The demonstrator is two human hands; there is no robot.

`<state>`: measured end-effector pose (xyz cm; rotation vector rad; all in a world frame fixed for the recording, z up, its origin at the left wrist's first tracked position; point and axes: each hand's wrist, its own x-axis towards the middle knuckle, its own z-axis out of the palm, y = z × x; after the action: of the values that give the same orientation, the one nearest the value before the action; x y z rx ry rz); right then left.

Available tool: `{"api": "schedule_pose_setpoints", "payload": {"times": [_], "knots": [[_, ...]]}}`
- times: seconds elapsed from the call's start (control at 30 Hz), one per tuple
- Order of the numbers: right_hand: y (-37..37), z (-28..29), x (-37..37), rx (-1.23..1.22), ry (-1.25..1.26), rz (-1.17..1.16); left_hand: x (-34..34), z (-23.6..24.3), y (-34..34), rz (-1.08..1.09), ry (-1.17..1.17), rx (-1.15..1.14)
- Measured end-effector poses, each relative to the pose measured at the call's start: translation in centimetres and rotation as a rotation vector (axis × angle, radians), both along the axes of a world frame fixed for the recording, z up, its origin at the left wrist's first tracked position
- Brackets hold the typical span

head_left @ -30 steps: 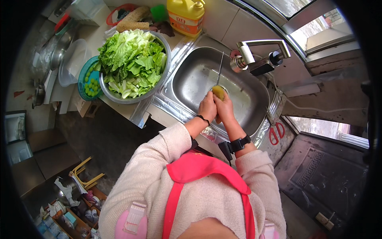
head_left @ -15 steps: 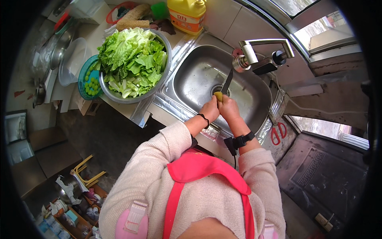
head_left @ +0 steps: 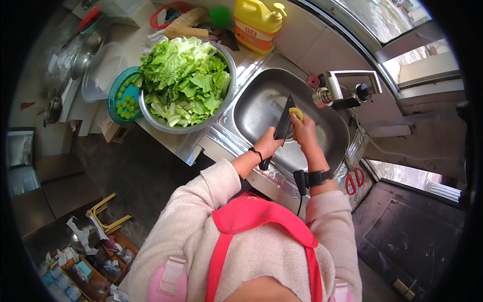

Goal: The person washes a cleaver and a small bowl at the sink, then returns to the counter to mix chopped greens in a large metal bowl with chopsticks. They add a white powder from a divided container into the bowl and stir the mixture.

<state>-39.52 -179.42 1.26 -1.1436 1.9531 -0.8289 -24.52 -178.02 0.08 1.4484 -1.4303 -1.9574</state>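
Observation:
Over the sink point(head_left: 246, 108), my left hand point(head_left: 270, 143) is closed on a kitchen knife point(head_left: 285, 122) where its black handle meets the blade. The dark blade slants upward, tip toward the tap, and the handle end sticks out below my fist. Beside the blade, my right hand point(head_left: 305, 133) pinches a small yellow piece point(head_left: 296, 112); its kind is not clear. The piece is close to the flat of the blade near the tip; whether they touch I cannot tell.
A metal basin point(head_left: 229, 95) heaped with leafy greens point(head_left: 186, 83) stands left of the sink, beside a teal bowl point(head_left: 111, 100) of round green fruit. The tap point(head_left: 337, 90) juts in at the right. A yellow jug point(head_left: 256, 25) stands behind; red-handled scissors point(head_left: 354, 181) lie right.
Both hands were together on the knife and yellow piece. Now they are apart: the left has the knife lower down, while the right has moved up and right with the yellow piece.

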Motion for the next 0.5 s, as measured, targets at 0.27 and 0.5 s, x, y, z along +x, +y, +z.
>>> {"api": "schedule_pose_setpoints", "payload": {"times": [0.27, 0.5], "knots": [[-10.8, 4.3, 6.1, 0.102, -0.480, 0.012, 3.7, 0.1, 0.1, -0.068, -0.013, -0.003], [-13.4, 3.6, 8.6, -0.327, -0.224, 0.212, 5.4, 0.3, -0.1, -0.082, 0.000, -0.052]]}}
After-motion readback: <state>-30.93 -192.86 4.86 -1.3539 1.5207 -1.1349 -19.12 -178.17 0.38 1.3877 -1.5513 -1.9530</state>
